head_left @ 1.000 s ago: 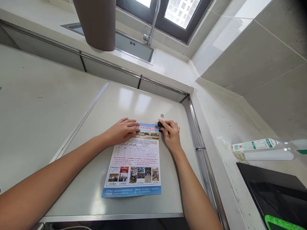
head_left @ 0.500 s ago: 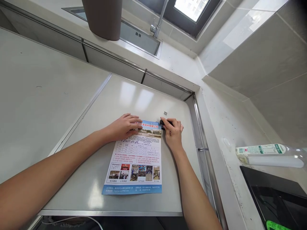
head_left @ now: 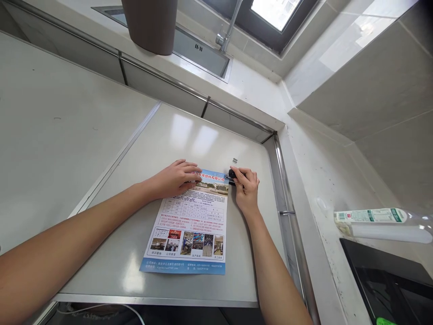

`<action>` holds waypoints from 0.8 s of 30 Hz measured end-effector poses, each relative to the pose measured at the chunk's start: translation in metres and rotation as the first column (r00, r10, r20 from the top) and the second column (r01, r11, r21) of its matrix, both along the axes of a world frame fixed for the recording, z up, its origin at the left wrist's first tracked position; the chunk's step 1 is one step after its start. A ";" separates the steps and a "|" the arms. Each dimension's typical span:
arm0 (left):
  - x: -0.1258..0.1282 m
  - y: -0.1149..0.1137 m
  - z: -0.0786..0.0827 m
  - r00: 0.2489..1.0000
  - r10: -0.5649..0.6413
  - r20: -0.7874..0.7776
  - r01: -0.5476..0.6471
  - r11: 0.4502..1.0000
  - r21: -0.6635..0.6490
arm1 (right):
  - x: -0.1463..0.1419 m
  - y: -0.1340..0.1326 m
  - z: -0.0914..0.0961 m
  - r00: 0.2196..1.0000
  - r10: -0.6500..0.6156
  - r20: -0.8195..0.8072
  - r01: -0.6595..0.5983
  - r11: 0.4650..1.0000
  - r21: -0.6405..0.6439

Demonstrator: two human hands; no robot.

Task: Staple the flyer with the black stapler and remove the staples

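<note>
A printed flyer (head_left: 189,221) with blue bands and small photos lies on the pale tabletop (head_left: 142,234). My left hand (head_left: 181,177) rests on its upper left part with the fingers stretched out. At the upper right corner, my right hand (head_left: 246,185) is closed around a small black stapler (head_left: 232,174). The stapler's metal nose meets the paper's edge; whether the corner sits between its jaws I cannot tell. Just beyond the right hand lies a short strip of staples (head_left: 234,160).
A brown bin-like container (head_left: 150,27) stands by the sink (head_left: 203,52) at the back. Metal rails (head_left: 287,198) run along the table's far and right sides. To the right are a clear labelled bottle (head_left: 382,223) and a black glossy panel (head_left: 389,275).
The flyer has turned slightly, its lower end swinging left. The stapler and right hand have shifted a little to the right, and more of the stapler's metal nose shows.
</note>
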State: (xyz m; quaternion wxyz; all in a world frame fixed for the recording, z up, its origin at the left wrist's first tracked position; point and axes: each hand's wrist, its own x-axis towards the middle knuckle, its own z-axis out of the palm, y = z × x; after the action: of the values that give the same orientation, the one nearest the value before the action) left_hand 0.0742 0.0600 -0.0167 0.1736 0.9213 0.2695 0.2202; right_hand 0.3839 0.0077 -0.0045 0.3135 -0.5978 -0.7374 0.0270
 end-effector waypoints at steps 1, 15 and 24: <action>0.000 0.000 0.000 1.000 0.001 -0.009 -0.001 1.000 0.002 | 0.000 0.000 0.000 1.000 0.010 0.017 -0.010 1.000 -0.001; 0.000 -0.001 0.000 1.000 -0.001 -0.006 0.001 1.000 0.013 | -0.007 -0.002 0.000 0.997 -0.014 0.076 0.013 1.000 0.016; 0.000 0.000 -0.001 1.000 -0.002 0.027 0.002 1.000 -0.002 | -0.008 -0.002 -0.001 0.990 -0.018 0.142 0.018 1.000 0.006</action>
State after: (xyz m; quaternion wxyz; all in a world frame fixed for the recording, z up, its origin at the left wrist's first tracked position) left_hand 0.0741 0.0596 -0.0181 0.1782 0.9184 0.2663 0.2320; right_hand 0.3760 0.0055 -0.0051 0.2616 -0.6042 -0.7524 -0.0201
